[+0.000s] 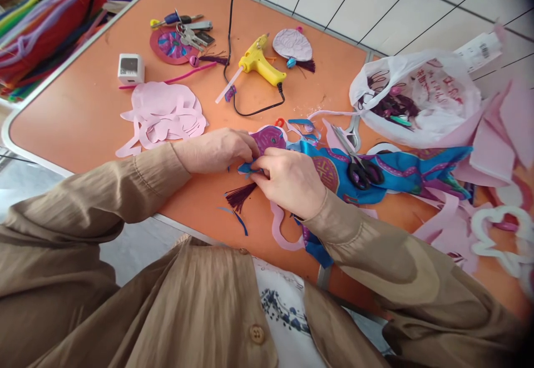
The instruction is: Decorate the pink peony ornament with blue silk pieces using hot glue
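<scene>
My left hand (217, 151) is closed, its fingertips at the left edge of a purple patterned fabric ornament (270, 139) with a red loop (280, 123) on top. From the right, my right hand (290, 182) pinches a small blue piece (245, 168) at the ornament's lower edge. Below the fingers a dark tassel (241, 197) hangs down onto the orange table. My fingers hide part of the ornament and most of the blue piece. Close to my right hand lie blue brocade fabric (403, 170) and black-handled scissors (364, 173).
A yellow glue gun (262, 65) with its cord lies behind my hands. Pink cutouts (164, 109), a white charger (131, 69), keys (192, 37) and a finished-looking pendant (292, 44) are around it. A white plastic bag (448, 95) stands right; pipe cleaners (45, 29) lie left.
</scene>
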`<state>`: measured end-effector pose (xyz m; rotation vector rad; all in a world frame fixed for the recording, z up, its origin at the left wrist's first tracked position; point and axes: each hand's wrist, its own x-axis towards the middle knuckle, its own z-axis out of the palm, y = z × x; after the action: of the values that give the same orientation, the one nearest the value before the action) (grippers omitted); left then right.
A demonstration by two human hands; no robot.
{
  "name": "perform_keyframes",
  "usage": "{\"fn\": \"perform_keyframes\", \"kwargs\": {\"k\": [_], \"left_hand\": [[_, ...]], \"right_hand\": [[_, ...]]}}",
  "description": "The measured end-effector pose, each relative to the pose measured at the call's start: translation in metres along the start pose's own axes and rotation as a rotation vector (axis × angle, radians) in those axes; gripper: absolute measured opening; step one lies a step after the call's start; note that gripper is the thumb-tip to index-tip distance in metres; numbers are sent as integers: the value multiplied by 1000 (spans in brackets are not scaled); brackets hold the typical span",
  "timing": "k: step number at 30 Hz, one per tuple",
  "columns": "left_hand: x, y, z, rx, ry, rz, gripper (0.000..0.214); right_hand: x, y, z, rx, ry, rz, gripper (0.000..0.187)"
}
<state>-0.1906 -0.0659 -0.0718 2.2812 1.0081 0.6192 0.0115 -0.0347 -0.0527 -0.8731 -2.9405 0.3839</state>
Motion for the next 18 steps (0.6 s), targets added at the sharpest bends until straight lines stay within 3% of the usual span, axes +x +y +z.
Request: {"fn": "perform_keyframes", "kwargs": {"k": [6, 13, 18], "left_hand": [[1, -8, 3, -32, 24, 20, 28], [-2, 7, -5, 2, -3, -2, 29], [-1, 13, -1, 80, 32, 3, 17]], "right_hand": [[6, -4, 3, -53, -30, 41, 21], [12, 3, 4, 153, -14, 140, 15], [17, 8, 4, 312, -24, 205, 12]]}}
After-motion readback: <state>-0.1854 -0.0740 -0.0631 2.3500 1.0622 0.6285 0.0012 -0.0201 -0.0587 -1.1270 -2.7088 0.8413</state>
